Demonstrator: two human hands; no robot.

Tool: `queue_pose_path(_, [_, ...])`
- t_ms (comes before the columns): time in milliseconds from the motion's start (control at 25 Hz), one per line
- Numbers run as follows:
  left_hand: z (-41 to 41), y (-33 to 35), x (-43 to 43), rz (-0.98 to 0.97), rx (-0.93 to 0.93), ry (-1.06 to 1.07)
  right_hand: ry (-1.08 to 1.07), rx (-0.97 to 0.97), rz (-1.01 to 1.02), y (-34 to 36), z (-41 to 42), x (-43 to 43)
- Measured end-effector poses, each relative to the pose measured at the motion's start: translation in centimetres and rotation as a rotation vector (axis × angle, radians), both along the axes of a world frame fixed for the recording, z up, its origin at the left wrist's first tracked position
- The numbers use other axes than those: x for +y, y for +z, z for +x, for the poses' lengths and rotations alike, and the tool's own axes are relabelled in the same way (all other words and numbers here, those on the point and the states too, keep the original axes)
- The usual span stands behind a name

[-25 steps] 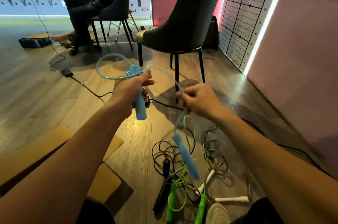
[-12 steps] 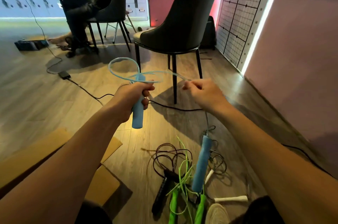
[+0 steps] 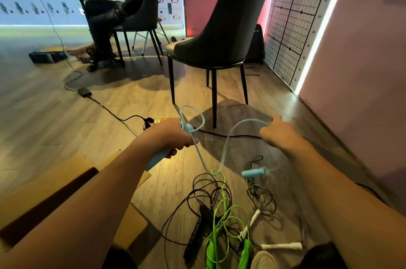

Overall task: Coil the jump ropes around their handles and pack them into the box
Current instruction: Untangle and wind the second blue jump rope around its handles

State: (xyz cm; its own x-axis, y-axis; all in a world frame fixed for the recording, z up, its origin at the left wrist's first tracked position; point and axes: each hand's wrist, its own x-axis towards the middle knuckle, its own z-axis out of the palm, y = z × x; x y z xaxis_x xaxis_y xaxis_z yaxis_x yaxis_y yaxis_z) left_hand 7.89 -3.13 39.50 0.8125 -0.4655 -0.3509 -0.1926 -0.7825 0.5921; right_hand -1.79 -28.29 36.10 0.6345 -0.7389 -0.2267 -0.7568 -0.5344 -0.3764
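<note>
My left hand (image 3: 173, 136) grips one light blue handle (image 3: 157, 158) of the blue jump rope, with a small loop of cord (image 3: 193, 117) rising above the fist. My right hand (image 3: 276, 132) pinches the pale blue cord (image 3: 228, 136) out to the right. The second blue handle (image 3: 252, 173) swings in the air below it. On the floor lie a black rope (image 3: 197, 231), a green rope (image 3: 219, 213) and a white-handled rope (image 3: 283, 246), tangled together. The cardboard box (image 3: 44, 187) stands open at the lower left.
A dark chair (image 3: 219, 48) stands just ahead, with a black cable (image 3: 219, 135) and a power strip (image 3: 160, 121) on the floor under it. A person sits at a desk at the back left. A pink wall runs along the right.
My right hand has swung out to the right, pulling the cord wide. The free blue handle has lifted and now hangs sideways. My left hand has dropped lower with its handle tilted.
</note>
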Motion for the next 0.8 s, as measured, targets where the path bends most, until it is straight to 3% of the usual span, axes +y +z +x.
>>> queue_pose_path(40, [0.0,0.3,-0.1,-0.006,-0.046,-0.013,0.032,0.032,-0.062,0.3,0.1,0.7])
queue_pose_path(120, [-0.1,0.8,-0.4,-0.016,-0.151,-0.04,0.196,-0.135,-0.013,1.6,0.6,3.1])
queue_pose_path(200, [-0.3,1.1,-0.8,-0.013,-0.278,-0.065,0.434,-0.329,0.37,2.4,1.0,6.7])
queue_pose_path(280, [-0.3,1.0,-1.1,-0.053,-0.336,-0.072,0.585,-0.338,0.794,2.1,0.8,9.8])
queue_pose_path(360, [-0.1,0.9,-1.1,-0.098,-0.342,-0.061,0.555,-0.39,1.083,2.3,0.8,10.8])
queue_pose_path(440, [0.1,0.7,-0.8,-0.123,-0.342,-0.052,0.509,-0.467,1.191,3.3,0.8,10.4])
queue_pose_path(520, [0.3,0.5,-0.4,-0.115,-0.327,-0.041,0.501,-0.525,1.104,4.3,0.5,9.6])
queue_pose_path(640, [0.9,-0.1,0.0,-0.128,-0.17,-0.044,0.406,-0.68,0.728,4.6,0.1,8.0])
queue_pose_path(720, [1.1,-0.2,0.4,-0.193,0.064,-0.048,0.204,-0.825,0.552,4.7,0.4,6.2])
queue_pose_path(800, [1.1,0.1,1.1,-0.3,0.404,-0.077,-0.002,-0.91,0.5,4.6,0.4,3.9])
